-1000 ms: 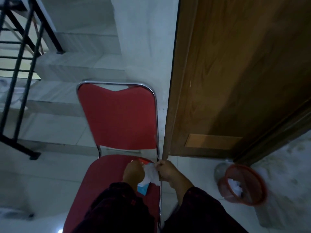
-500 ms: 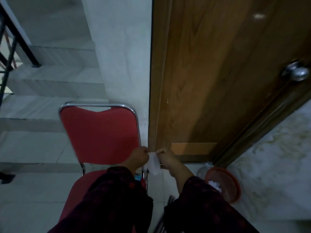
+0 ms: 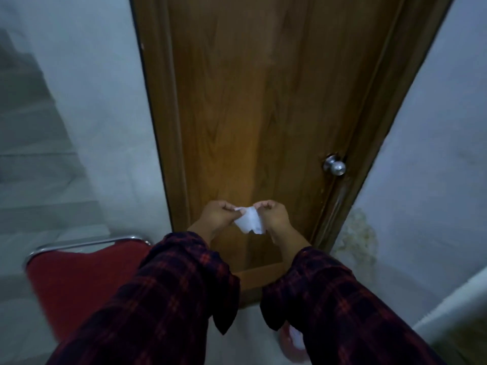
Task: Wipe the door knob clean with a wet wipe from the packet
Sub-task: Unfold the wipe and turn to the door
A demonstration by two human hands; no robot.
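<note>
A white wet wipe [image 3: 249,223] hangs crumpled between my two hands in front of the brown wooden door [image 3: 263,101]. My left hand [image 3: 218,216] pinches its left edge and my right hand [image 3: 272,216] pinches its right edge. The round silver door knob [image 3: 335,165] sits on the door's right side, up and to the right of my hands, apart from the wipe. The wipe packet is out of sight.
A red chair with a chrome frame [image 3: 79,272] stands at the lower left. Pale stairs [image 3: 34,167] rise on the left. A red waste bin [image 3: 292,341] peeks out below my right sleeve. White walls flank the door frame.
My view has swung up and right from the chair to the door, and the knob now shows fully. Both hands have lifted the wipe from above the chair seat to in front of the door.
</note>
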